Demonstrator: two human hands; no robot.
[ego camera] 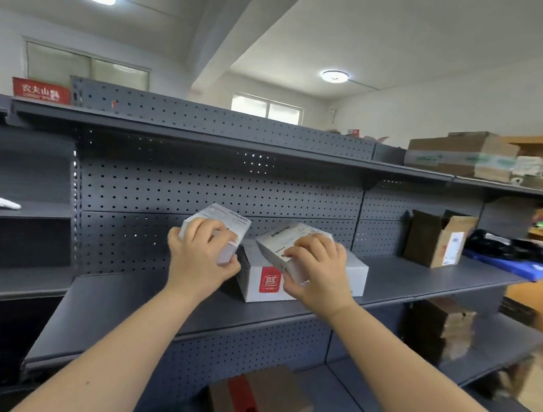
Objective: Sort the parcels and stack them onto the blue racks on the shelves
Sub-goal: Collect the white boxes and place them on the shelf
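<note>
Your two bare forearms are reaching up from the bottom edge, cut off there, and between them, on the lowest shelf, a brown carton with a red label (261, 397) is lying partly hidden by your arms and the frame. Above it, your left hand (203, 254) is wrapping its fingers over the top of a small white parcel (221, 226), thumb underneath, holding it tilted in the air above the middle grey shelf (145, 306); your palm is covering most of its front, so the printed label is only partly showing and too blurred to read. Your right hand (315, 271) is closing the same way around a second small white parcel (285, 241), which is sitting tilted just over a larger white box with a red logo (270, 280) resting on that shelf; whether the parcel is touching the box is hard to tell behind your fingers. Further right, an open brown carton (436, 240) is standing on the same shelf, and beyond it a blue rack (512, 267) is showing under dark, blurred bags, cut by the edge. Far left, a small white object (2, 204) is lying on a neighbouring shelf, too small to identify.
</note>
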